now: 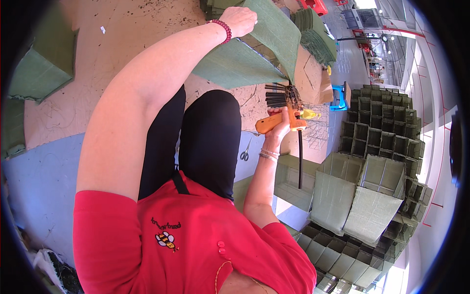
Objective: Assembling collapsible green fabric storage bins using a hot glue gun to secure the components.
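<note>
My left hand point(238, 21), with a dark red bead bracelet at the wrist, pinches the upper edge of a green fabric piece point(273, 30). The piece is folded into an open, box-like shape, with one flat panel point(235, 66) towards me. My right hand point(279, 126) is wrapped around the handle of an orange hot glue gun point(267, 123). Its dark, glue-crusted front end point(293, 95) points at the lower right corner of the fabric. A long black glue stick point(300, 161) juts from its rear. Several black sticks point(275, 96) lie bunched beside the front end.
Brown board littered with dark scraps point(147, 29) covers the floor. Scissors point(246, 153) lie right of my knees. Stacked green fabric boxes point(372, 181) fill the right side. A pile of green panels point(316, 36), a blue stool point(339, 98) and another green box point(49, 63) surround me.
</note>
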{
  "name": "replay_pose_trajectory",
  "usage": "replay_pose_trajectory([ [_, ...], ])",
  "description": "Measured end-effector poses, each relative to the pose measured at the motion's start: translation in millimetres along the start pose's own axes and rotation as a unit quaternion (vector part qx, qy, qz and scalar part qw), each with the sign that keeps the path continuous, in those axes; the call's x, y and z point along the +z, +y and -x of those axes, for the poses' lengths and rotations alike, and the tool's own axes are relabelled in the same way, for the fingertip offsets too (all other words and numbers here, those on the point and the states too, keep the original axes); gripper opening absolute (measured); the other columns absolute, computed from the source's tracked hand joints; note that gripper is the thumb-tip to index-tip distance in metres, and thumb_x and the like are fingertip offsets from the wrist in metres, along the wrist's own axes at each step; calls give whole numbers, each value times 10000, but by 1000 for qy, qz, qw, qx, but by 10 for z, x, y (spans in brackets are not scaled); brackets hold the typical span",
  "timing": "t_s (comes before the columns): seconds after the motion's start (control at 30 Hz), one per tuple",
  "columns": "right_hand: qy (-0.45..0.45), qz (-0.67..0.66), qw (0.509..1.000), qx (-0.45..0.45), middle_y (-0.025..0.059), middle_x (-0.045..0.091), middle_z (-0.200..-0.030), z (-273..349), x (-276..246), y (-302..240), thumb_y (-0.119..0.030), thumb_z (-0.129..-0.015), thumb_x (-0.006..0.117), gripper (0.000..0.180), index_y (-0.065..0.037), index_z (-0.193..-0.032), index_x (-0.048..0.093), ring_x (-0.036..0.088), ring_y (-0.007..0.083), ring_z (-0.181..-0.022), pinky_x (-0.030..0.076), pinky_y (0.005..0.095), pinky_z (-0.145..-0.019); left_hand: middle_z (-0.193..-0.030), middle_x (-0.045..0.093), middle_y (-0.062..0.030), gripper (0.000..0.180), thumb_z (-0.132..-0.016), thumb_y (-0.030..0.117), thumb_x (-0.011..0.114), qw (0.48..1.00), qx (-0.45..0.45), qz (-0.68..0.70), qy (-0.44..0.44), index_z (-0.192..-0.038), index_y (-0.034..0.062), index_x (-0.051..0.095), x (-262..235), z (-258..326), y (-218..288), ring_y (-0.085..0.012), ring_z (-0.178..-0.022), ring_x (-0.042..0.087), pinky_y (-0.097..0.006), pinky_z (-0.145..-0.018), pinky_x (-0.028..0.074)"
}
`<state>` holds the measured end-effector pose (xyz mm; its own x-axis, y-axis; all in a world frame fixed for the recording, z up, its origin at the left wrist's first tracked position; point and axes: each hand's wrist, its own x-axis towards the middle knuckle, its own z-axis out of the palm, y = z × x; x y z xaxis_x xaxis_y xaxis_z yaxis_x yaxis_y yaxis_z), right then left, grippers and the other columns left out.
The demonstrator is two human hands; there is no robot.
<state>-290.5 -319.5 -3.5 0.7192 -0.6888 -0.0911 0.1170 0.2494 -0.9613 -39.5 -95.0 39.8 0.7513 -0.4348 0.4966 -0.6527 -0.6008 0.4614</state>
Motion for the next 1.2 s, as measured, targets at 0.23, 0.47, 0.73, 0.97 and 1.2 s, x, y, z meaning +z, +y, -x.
replay_pose_trajectory([
  [0.23,9,-4,1000,0,59,508,-650,-8,-14,20,-144,-869,562,173,-40,-743,506,526,191,-602,483,326,-642,-723,625,-191,245,-865,171,509,1000,-3,-1,-8,-735,0,627,-19,-6,38,-331,-725,624,-422,-645,494],
  [0.47,10,11,1000,-5,65,523,-663,31,28,38,-154,-871,556,156,-39,-774,515,544,196,-615,484,332,-649,-723,626,-187,254,-872,178,505,1000,-5,1,-1,-739,0,629,-7,-4,29,-333,-723,624,-423,-644,497],
  [0.73,0,-2,1000,-16,62,525,-673,23,17,73,-142,-867,552,132,-36,-797,515,543,193,-620,482,330,-650,-726,625,-188,260,-874,183,504,1000,-14,-2,-23,-739,-5,624,-35,-17,50,-339,-723,622,-429,-645,498],
  [0.97,-3,3,1000,-11,59,527,-681,38,47,72,-128,-866,554,119,-30,-806,523,539,187,-624,483,329,-648,-721,622,-188,256,-876,184,506,1000,-6,3,-5,-744,-3,620,-27,7,47,-345,-716,621,-434,-636,502],
  [1.2,-2,-8,1000,-11,54,525,-678,64,75,86,-130,-866,555,120,-32,-804,524,542,185,-627,481,319,-638,-740,625,-190,261,-880,194,505,999,-22,-6,-34,-745,1,617,-52,-20,75,-343,-735,620,-434,-658,501],
])
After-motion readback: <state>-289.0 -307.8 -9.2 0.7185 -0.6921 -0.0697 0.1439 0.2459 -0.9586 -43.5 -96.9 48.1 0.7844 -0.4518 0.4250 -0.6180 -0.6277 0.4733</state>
